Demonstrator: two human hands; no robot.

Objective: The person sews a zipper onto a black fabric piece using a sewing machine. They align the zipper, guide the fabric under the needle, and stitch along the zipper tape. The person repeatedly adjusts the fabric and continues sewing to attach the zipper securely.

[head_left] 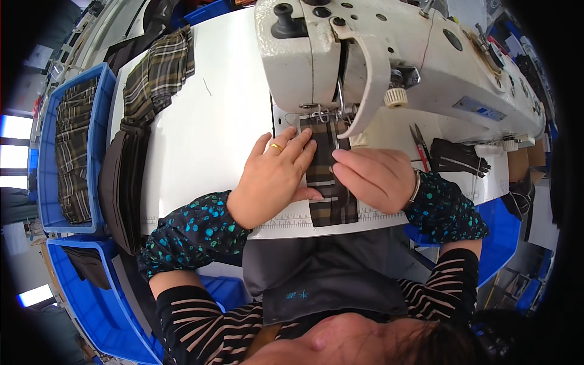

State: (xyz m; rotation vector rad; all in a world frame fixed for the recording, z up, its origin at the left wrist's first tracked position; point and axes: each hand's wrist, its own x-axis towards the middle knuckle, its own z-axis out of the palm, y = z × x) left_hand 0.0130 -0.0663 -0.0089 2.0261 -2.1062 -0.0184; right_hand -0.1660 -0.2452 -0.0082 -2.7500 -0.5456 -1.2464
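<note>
A dark plaid fabric strip (323, 204) lies lengthwise under the presser foot (331, 114) of the white sewing machine (440, 79). My left hand (271, 173), a ring on one finger, rests open on the strip's left side, fingertips just short of the foot and thumb stretched across the fabric. My right hand (374, 179) is closed in a pinch at the strip's right part, where a narrow light line runs toward the foot; its fingertips partly hide what they grip. Both forearms wear patterned sleeve covers.
Plaid pieces (155, 70) and folded dark fabric (118, 188) lie at the left, beside a blue bin (103, 91) of plaid pieces and a second blue bin (67, 286). Right of my right hand are red-handled scissors (421, 152), dark zippers (453, 155) and, below the table, another blue bin (499, 237).
</note>
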